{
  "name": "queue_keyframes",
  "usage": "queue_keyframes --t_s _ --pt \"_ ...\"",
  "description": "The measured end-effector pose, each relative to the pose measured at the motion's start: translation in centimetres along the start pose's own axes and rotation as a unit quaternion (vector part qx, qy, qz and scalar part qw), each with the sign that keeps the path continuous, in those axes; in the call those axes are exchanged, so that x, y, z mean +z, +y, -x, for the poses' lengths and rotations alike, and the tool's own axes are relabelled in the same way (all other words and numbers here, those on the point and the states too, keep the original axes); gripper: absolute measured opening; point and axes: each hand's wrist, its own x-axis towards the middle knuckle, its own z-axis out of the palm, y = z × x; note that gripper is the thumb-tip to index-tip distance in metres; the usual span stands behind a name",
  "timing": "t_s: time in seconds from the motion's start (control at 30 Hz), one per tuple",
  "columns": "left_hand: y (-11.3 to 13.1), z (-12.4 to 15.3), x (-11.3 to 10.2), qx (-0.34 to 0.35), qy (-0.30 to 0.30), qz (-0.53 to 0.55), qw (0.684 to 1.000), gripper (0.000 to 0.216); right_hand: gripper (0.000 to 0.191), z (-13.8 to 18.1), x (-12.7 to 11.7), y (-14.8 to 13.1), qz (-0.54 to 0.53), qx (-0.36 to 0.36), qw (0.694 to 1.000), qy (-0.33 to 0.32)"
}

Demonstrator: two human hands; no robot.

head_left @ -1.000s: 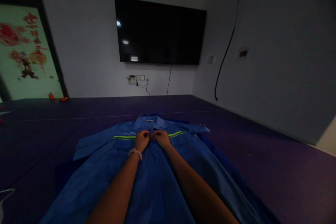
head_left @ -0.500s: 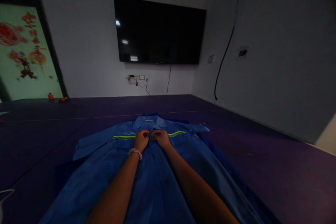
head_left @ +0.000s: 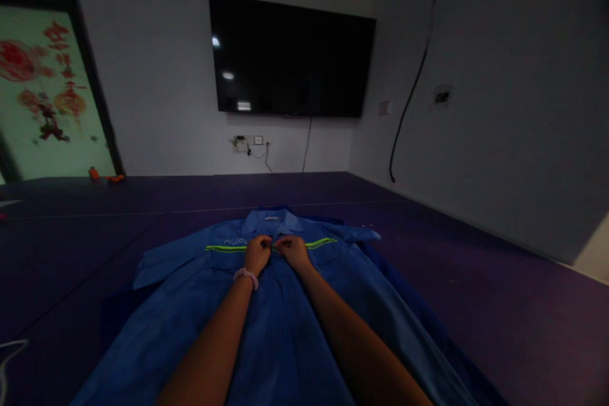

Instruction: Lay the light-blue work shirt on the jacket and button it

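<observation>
A blue short-sleeved work shirt (head_left: 190, 304) with a yellow-green chest stripe lies face up, its collar (head_left: 271, 223) at the far end. At the front opening, level with the stripe, my left hand (head_left: 257, 254) pinches one side of the cloth; a pink scrunchie (head_left: 246, 276) circles that wrist. Close beside it, my right hand (head_left: 294, 251) is closed on the other side of the opening. The fingertips nearly meet, and any button between them is too small to make out. Darker blue cloth (head_left: 117, 314) shows beneath the shirt.
The shirt rests on a purple surface (head_left: 476, 292). A white cable (head_left: 12, 349) lies at the left edge. Small orange objects (head_left: 114, 178) sit by the door at the far left. On the back wall hangs a television (head_left: 292, 57); a black cable (head_left: 409, 101) runs down the right wall.
Both hands stay at the same spot on the shirt's opening, with hardly any finger movement. The whole view has shifted very slightly.
</observation>
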Motion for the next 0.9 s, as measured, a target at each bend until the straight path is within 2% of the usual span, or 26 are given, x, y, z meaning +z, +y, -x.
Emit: queue_keyframes --t_s 0.6,0.9 --pt "0.41 0.21 -0.28 0.005 0.009 0.008 1.0 0.024 0.006 0.14 0.0 -0.53 0.025 0.014 1.0 0.007" --pt "0.45 0.13 -0.29 -0.003 0.007 0.015 1.0 0.017 0.004 0.31 0.0 -0.92 0.027 0.012 0.999 0.017"
